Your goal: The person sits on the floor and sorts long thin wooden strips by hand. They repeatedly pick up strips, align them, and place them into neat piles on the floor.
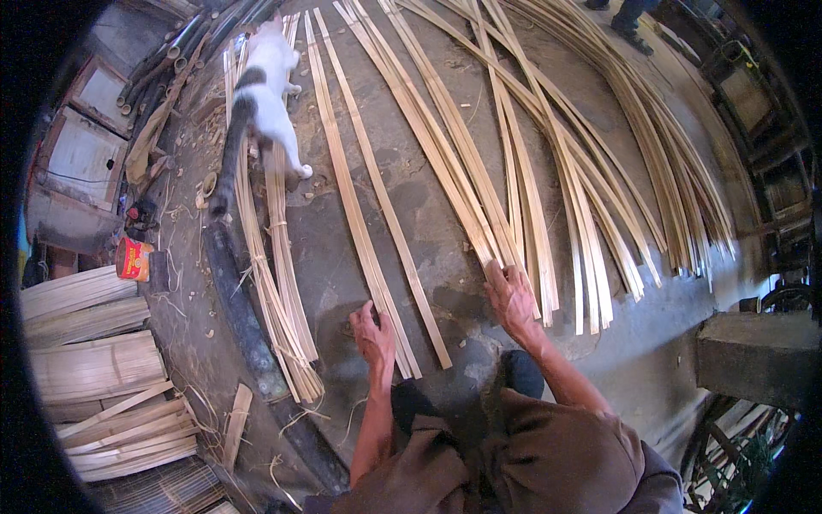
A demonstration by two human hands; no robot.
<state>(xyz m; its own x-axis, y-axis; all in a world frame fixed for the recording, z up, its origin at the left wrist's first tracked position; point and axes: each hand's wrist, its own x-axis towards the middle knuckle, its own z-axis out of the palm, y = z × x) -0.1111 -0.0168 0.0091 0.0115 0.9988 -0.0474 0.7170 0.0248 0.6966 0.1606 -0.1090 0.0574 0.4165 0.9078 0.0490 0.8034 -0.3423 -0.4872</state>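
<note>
Evidently, the work in hand is arranging long, flat, pale strips of split bamboo or wood on the grey concrete floor [591, 364], judging by the separate rows in which they lie. The right hand [511, 293] is at the near ends of a pale bundle of long strips [477, 224] in the middle of the floor, fingers bent over them; whether it grips them or only rests there, I cannot tell.

The left hand [373, 334] is loosely curled at the left edge of a pale set of flat strips [366, 257], near their lower ends; I cannot tell whether it has hold of any. Between the 2 hands runs 1 narrow pale strip [414, 276], touched by neither.

Toward the floor's left side lie pale tied strip bundles [271, 317], alongside a dark round pole [244, 317]. A white cat with dark patches [274, 103] is over their far ends. Toward the floor's right side, a brownish fan of strips [672, 197] spreads out.

My judgement is that the next move calls for a light fingertip pinch near the strip ends, drawing them sideways without dragging neighbours along.
</note>
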